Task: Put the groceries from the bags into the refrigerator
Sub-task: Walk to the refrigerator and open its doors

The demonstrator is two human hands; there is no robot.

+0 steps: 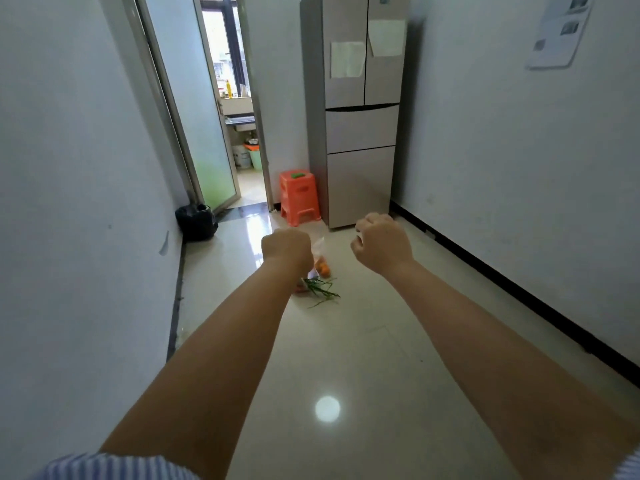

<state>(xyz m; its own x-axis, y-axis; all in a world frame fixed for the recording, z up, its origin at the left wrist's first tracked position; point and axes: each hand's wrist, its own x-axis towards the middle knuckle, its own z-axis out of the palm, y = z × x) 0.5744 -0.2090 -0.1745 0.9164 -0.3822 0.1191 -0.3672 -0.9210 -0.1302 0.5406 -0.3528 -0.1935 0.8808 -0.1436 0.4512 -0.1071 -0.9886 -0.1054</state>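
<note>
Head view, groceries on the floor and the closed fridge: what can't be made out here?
- Grocery bag: head view, mostly hidden behind the left hand; only oranges and green stalks show.
- Whether either fist holds anything: right hand seen from the back, palms hidden.
- Refrigerator contents: doors shut; its top is cut off by the frame edge.
- Green item on the orange stool: too small to identify.
- Papers on the doors: text unreadable.

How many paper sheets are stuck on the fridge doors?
2: one sheet on the left upper door, one sheet on the right upper door, set slightly higher. None visible on the refrigerator drawers below.
</note>
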